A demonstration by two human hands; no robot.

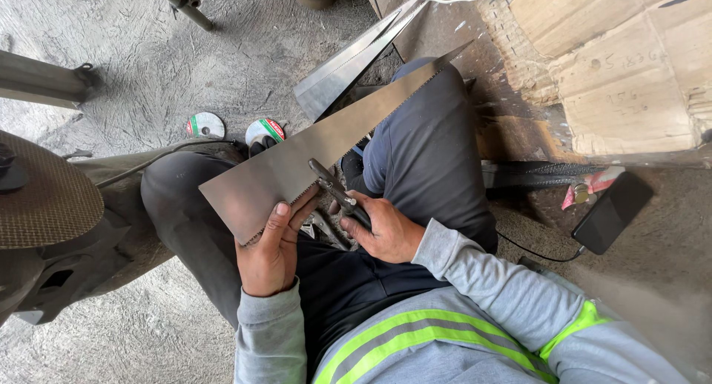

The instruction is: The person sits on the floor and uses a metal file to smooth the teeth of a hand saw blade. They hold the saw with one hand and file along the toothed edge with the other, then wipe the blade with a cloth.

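Steel saw blade point(311, 158), bare and handleless, is lying across the person's lap, wide end near-left, tip pointing far-right over the knee. Left hand point(271, 243) is gripping the wide end, fingers curled over the toothed edge. Right hand point(382, 228) is closed around the handle of a tool point(334, 187) that looks like a saw set or pliers, its head sitting right on the teeth close to the wide end.

How far along? Hard to call. The tool is working near the wide end, and the long run of teeth out toward the tip is too small for me to judge whether it's been touched yet. I'd guess plenty of edge is left.

A second blade point(356, 58) is lying on the floor just beyond the knee, nobody touching it. Two grinding discs point(233, 128) are sitting on the concrete to the far left of the legs, and a big abrasive wheel point(44, 195) is poking in at the left edge. On the right, a phone point(612, 212) is lying plugged into a cable, with cardboard point(630, 58) stacked further back.
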